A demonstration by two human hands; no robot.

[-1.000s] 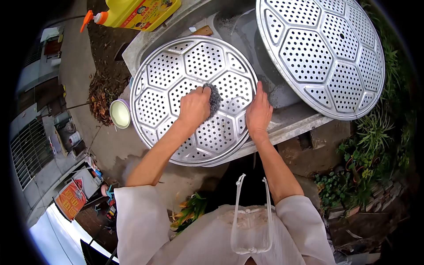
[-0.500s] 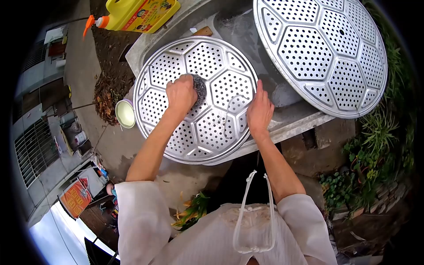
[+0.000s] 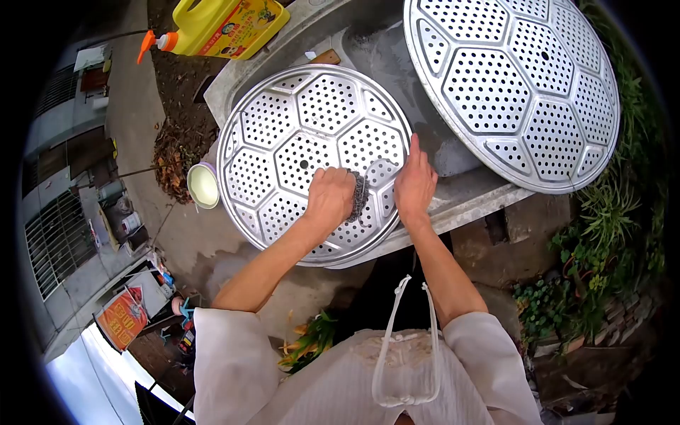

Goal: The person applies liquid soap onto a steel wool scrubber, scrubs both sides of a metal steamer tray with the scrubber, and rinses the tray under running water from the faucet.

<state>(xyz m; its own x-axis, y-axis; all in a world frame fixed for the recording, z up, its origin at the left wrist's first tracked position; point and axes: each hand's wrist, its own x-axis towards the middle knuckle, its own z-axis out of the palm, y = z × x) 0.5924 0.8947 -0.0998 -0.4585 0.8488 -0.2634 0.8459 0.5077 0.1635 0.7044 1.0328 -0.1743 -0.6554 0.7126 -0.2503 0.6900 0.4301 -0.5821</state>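
A round, perforated metal steamer tray (image 3: 265,120) with a honeycomb pattern lies over the near left part of a stone sink. My left hand (image 3: 331,195) is closed around a dark grey steel wool scrubber (image 3: 360,197), pressed to the lower right part of the tray. My right hand (image 3: 415,185) grips the tray's right rim, its index finger stretched along the edge; the fingertips under the rim are hidden. Grey suds mark the surface beside the scrubber. A second, similar steamer tray (image 3: 489,92) leans across the sink's right side.
The concrete sink (image 3: 467,205) has a raised edge and wet grey basin. On its far left stands a yellow pump bottle (image 3: 234,28). A small brown block (image 3: 326,57) lies behind the tray. Left of it is a pale bowl (image 3: 204,186). Plants (image 3: 602,212) grow at right.
My left hand has moved the scrubber from the tray's centre toward its lower right, uncovering the central hole. My right hand stays at the rim. The view has shifted slightly.
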